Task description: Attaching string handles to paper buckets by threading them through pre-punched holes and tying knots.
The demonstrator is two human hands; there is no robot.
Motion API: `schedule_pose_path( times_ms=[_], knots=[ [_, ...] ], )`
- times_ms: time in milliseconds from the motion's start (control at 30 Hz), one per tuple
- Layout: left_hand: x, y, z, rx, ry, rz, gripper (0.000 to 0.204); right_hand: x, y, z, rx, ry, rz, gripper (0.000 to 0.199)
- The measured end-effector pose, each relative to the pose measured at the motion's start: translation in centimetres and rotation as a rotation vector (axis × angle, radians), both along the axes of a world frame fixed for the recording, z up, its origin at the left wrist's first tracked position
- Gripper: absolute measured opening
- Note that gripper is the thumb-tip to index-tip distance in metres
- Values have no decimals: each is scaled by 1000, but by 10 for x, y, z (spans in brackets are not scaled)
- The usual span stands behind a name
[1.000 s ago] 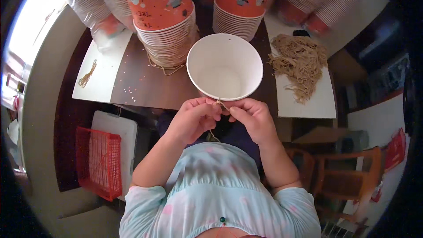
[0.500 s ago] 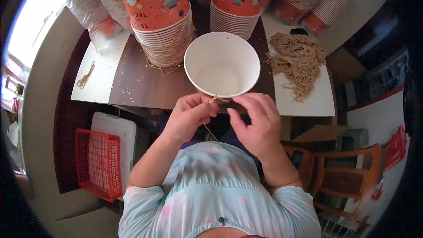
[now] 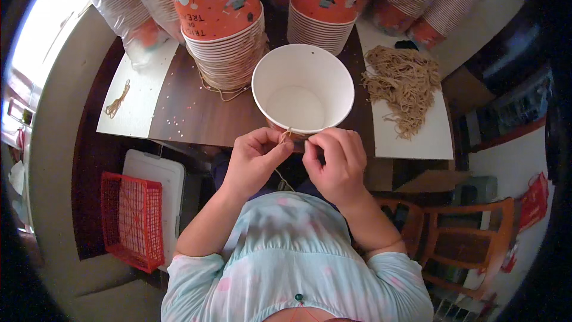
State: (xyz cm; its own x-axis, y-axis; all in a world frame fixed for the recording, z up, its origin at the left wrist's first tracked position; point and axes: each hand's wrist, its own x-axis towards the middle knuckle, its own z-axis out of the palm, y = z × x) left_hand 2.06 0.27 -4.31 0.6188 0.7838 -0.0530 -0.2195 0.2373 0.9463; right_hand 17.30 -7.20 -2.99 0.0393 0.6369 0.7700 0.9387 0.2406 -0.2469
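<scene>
A white-lined paper bucket (image 3: 280, 86) stands at the near edge of the brown table, its round mouth tilted toward me. At the near side of its rim, a thin tan cord (image 3: 289, 132) comes through the wall. My left hand (image 3: 253, 158) pinches this cord between thumb and forefinger, close against the rim. Just to the right, my right hand (image 3: 339, 158) is closed, its thumb and fingers brought together below the rim. Whatever lies in its fingertips is too small to make out.
Behind the bucket stand two stacks of orange printed buckets (image 3: 220, 6) (image 3: 325, 24), the left one draped with cords. A heap of tan cords (image 3: 408, 83) lies right, a small cord bundle (image 3: 117, 100) left. Plastic-wrapped stacks (image 3: 110, 6) line the back. A red basket (image 3: 134, 220) and wooden chair (image 3: 471, 232) flank me.
My right hand has moved slightly left and its spread thumb and fingers have closed together. My left hand keeps its pinch on the cord at the rim.
</scene>
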Motion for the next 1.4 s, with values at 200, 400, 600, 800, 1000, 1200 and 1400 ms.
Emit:
schedule_pose_path(
  times_ms=[200, 400, 600, 800, 1000, 1200, 1400],
  knots=[
    [2, 1, 1, 20, 1, -5, 10, -1, 11, 5, 38, -75, -19, 25],
    [2, -1, 6, 91, 25, 102, 9, 2, 9, 1, 20, -136, 79, 26],
    [2, -13, -3, 460, 255, 377, 9, -6, -2, -8, 136, -12, 118, 21],
    [-1, -10, 1, 186, 196, 241, 10, -14, 5, -22, -126, 9, -29, 19],
    [-9, -7, 4, -21, 97, 189, 11, -22, 23, -16, -365, 670, 320, 12],
    [-16, -8, -4, -84, 101, 199, 10, -23, 22, -28, -476, 1230, 551, 14],
    [-12, -9, -7, -121, -32, 271, 11, -31, 27, -34, -629, 2078, 756, 15]
  ],
)
